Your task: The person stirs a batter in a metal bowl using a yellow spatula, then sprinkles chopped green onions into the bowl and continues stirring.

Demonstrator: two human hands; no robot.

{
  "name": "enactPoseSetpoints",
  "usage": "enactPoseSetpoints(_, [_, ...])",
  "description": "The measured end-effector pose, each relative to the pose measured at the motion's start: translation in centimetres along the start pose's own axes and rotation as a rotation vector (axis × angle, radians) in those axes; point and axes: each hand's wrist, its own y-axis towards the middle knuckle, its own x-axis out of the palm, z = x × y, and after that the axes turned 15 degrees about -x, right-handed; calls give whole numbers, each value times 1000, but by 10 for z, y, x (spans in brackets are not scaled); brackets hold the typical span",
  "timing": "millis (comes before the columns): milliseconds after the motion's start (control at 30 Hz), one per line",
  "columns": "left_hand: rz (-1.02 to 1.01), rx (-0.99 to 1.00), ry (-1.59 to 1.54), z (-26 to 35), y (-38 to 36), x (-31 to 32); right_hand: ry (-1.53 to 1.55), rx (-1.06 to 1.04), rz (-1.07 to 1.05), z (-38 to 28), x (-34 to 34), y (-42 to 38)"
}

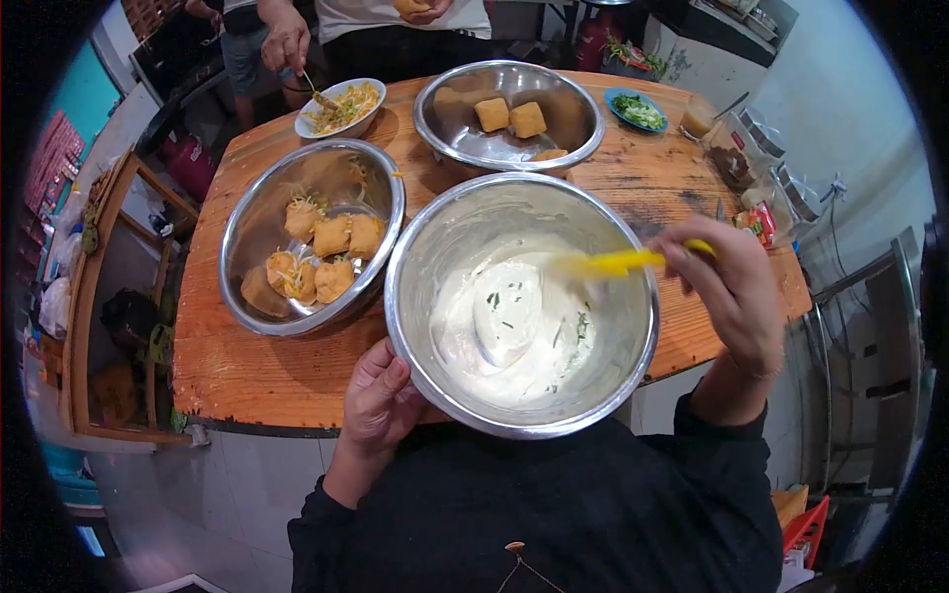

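My left hand (381, 397) grips the lower left rim of a large metal bowl (641, 368) at the table's near edge. White batter (514, 326) with bits of chopped green covers the bowl's bottom. In my right hand (727, 287) is the handle of a yellow utensil (628, 261), whose blurred head is over the batter's upper right part. Left of this bowl stands another metal bowl (237, 212) holding several stuffed tofu pieces (332, 237). Behind is a third metal bowl (590, 133) with brown tofu cubes (492, 115).
Across the wooden table (267, 381), a person's hand (287, 44) holds a spoon in a white bowl (301, 127) of shredded vegetables. A blue plate (610, 96) of chopped greens, a glass (698, 117) and plastic containers (736, 148) stand at the back right.
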Motion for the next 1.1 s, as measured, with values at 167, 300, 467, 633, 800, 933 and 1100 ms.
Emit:
enactPoseSetpoints(167, [112,16,71,0,0,5,120,-139,-80,0,19,3])
enactPoseSetpoints(300, [93,12,97,1,-3,0,581,-156,-361,21,-4,6])
enactPoseSetpoints(467, [99,13,110,2,-2,5,792,-70,-221,88,-37,13])
enactPoseSetpoints(633, [186,7,120,1,-2,9,554,539,528,216,-35,65])
enactPoseSetpoints(800, [209,-12,138,1,-5,7,510,809,665,293,-27,108])
enactPoseSetpoints(933, [201,-17,142,3,-5,8,476,781,711,312,-27,129])
enactPoseSetpoints(1100, [205,-53,134,5,-9,6,521,803,751,345,-30,140])
